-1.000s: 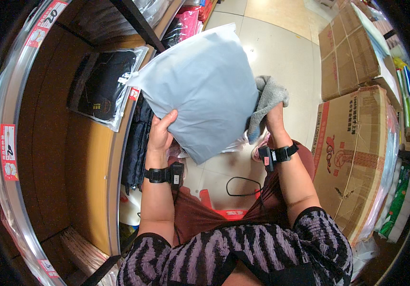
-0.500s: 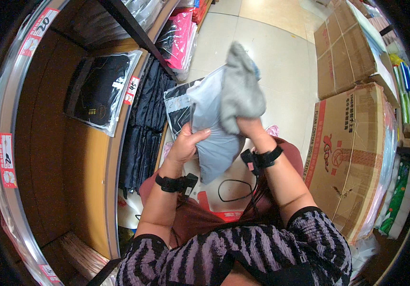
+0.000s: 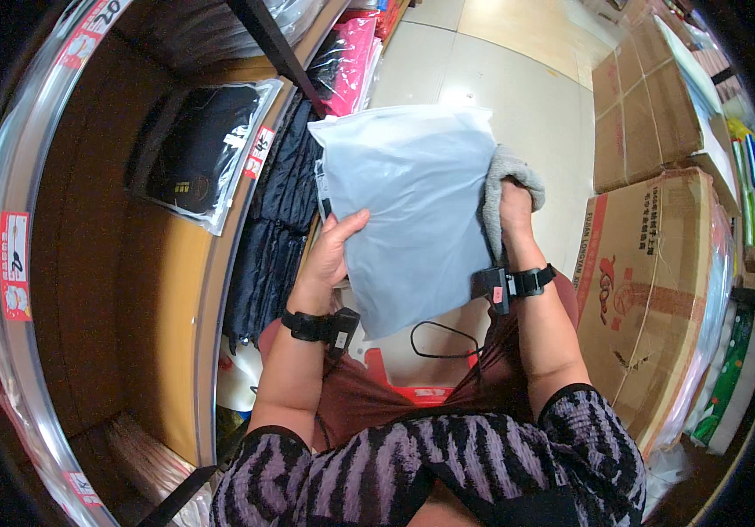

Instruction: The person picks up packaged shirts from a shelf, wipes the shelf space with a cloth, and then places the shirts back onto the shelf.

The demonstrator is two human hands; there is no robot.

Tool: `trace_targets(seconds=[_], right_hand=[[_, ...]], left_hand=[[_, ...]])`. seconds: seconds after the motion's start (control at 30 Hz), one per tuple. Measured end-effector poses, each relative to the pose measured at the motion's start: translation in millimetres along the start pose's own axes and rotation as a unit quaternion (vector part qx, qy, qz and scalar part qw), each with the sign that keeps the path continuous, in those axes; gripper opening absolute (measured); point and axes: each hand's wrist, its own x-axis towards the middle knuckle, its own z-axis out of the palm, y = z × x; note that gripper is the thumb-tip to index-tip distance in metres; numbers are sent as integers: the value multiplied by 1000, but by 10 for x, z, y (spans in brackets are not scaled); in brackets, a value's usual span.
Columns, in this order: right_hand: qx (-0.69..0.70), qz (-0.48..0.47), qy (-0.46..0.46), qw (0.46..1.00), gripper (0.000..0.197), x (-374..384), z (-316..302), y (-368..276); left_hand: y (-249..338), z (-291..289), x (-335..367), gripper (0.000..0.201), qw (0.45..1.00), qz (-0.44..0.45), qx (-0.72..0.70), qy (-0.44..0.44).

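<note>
In front of me, a flat package in pale translucent plastic (image 3: 417, 202) is held up, its wide face toward me. My left hand (image 3: 335, 246) grips its lower left side, thumb on the front and fingers hidden behind. My right hand (image 3: 515, 215) is at the package's right edge, closed on a grey cloth (image 3: 493, 198) that is bunched around the fingers and touches the edge. What is behind the package is mostly hidden; a dark printed sliver shows at its left edge.
To my left stands a brown shelf (image 3: 171, 325) with a bagged black garment (image 3: 193, 158) on it. Folded black packages (image 3: 263, 255) stand beside it, and pink bagged goods (image 3: 342, 66) farther back. Cardboard boxes (image 3: 641, 290) are stacked on my right. A black cable (image 3: 439, 341) loops near my knees.
The package has been spread flat and turned to show its whole pale face. My right hand and the grey cloth have moved right and down, from over the package to its right edge.
</note>
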Motion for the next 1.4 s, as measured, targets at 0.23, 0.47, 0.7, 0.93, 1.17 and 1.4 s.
trace_targets(seconds=[0.23,0.47,0.7,0.93,1.17,1.4], right_hand=[[374,199,87,902,21,-40,-68,-412],[452,44,-6,891,33,-145,13,-572],[-25,-80,-183,980,52,-481,554,-492],[67,-151,-387,907,51,-872,538,-630],[180,-21,-347,920,49,-636,349,-725],[198,-32,-157,967,24,-428,336,-662]], left_hand=[[26,-146,-77,46,975,77,210,8],[76,75,-157,33,937,221,261,73],[-40,313,-78,28,924,282,251,63],[-127,155,51,28,904,289,282,142],[-237,426,-33,79,783,292,544,-72],[-113,342,-46,73,843,241,465,-126]])
